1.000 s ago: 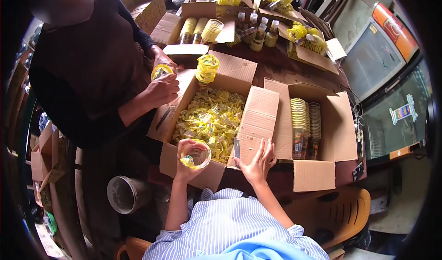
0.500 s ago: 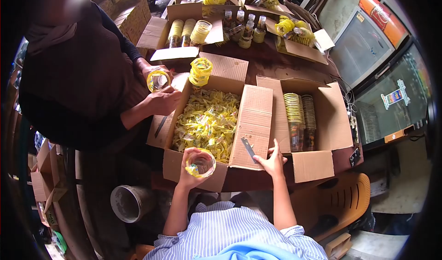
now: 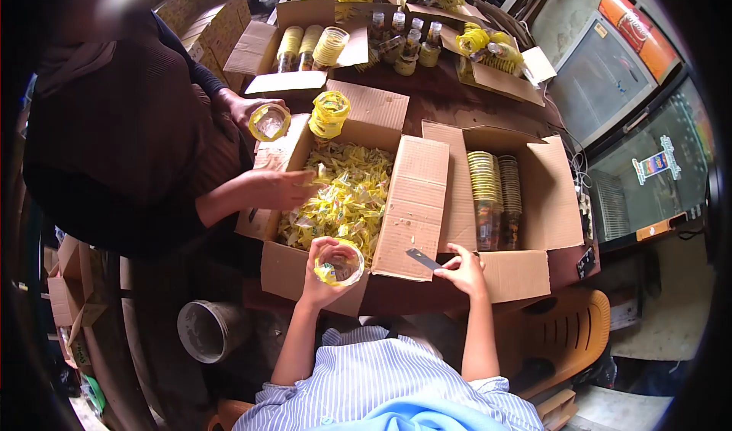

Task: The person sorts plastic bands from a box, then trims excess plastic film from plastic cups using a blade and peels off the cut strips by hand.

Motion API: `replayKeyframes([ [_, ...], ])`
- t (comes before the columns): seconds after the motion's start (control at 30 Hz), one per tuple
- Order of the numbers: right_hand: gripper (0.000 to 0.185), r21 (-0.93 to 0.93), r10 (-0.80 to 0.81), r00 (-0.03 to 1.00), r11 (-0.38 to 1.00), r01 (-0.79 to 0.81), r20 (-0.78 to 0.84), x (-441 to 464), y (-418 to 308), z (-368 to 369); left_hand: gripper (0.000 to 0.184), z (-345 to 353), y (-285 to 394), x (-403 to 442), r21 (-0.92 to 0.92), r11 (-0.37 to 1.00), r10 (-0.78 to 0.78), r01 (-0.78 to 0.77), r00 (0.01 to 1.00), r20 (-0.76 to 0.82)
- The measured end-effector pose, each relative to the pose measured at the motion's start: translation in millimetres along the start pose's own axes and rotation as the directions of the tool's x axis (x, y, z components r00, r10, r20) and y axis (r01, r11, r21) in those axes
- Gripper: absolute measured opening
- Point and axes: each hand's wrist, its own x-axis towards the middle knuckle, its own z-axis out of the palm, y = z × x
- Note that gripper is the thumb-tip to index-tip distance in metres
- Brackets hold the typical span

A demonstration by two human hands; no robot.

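My left hand is wrapped round a clear plastic cup with a yellow band at its rim, its mouth facing up toward me. In my right hand a thin dark metal blade is pinched at one end, pointing left over the carton's flap. Yellow plastic scraps fill the open carton in front of me. A short stack of yellow-rimmed cups stands at its far corner.
On the left a co-worker holds another yellow-rimmed cup, with a free hand over the scraps. A second carton holds stacked cups. Further back are more cartons and bottles. An orange chair and a bucket stand below.
My right hand has lifted the blade from the flap and turned it to point left. My left hand and cup have moved slightly. The co-worker's free hand has shifted over the scraps.
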Motion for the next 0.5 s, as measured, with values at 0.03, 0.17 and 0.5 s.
replayKeyframes([
  [0.03,0.064,0.037,-0.005,0.999,0.999,0.004,0.04,0.4,4.2,-6.0,0.067,1.1,0.9,0.7,0.024,1.0,0.002,-0.002,1.0,0.003],
  [0.17,0.035,0.236,-0.165,0.986,0.957,0.167,-0.032,-3.9,7.4,-12.4,0.068,8.1,26.9,6.1,-0.009,0.998,0.056,-0.056,0.997,-0.048],
  [0.5,0.009,0.709,-0.342,0.932,0.627,0.323,-0.122,-13.7,-94.7,24.5,0.084,6.5,38.9,11.0,0.322,0.918,0.27,-0.232,0.96,-0.076],
])
